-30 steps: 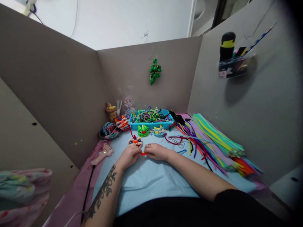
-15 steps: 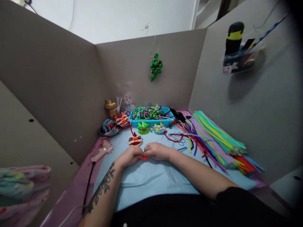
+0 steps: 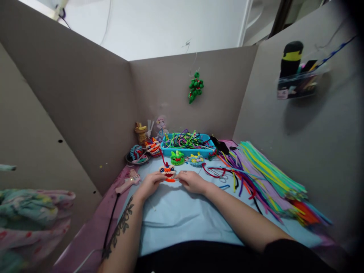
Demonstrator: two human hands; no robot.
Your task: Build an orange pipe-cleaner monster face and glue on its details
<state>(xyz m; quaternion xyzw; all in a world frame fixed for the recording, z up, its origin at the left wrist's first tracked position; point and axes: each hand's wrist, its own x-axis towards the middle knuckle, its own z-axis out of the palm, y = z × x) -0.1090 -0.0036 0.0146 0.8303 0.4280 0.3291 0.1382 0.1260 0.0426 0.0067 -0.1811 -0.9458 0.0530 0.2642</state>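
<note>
Short bright-orange fuzzy strip (image 3: pixel 170 180) moved up to the cream-and-orange fuzzy creature head (image 3: pixel 168 170)

Half a second ago my fingertips nearly met below the head; now my left hand (image 3: pixel 152 183) and right hand (image 3: pixel 192 182) stand apart, seemingly pinching the strip's two ends at the mouth's lower edge. Whether they also touch the head, I cannot tell. Behind, a green fuzzy horned head (image 3: pixel 177 159) sits on the blue-covered tabletop (image 3: pixel 184 216).

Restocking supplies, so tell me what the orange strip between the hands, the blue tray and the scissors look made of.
Orange strip: perhaps chenille stem, matte and soft-looking; too small to be sure.
Blue tray: probably plastic, smooth and evenly coloured.
Scissors: apparently metal, silvery grey; finish unclear.
</note>
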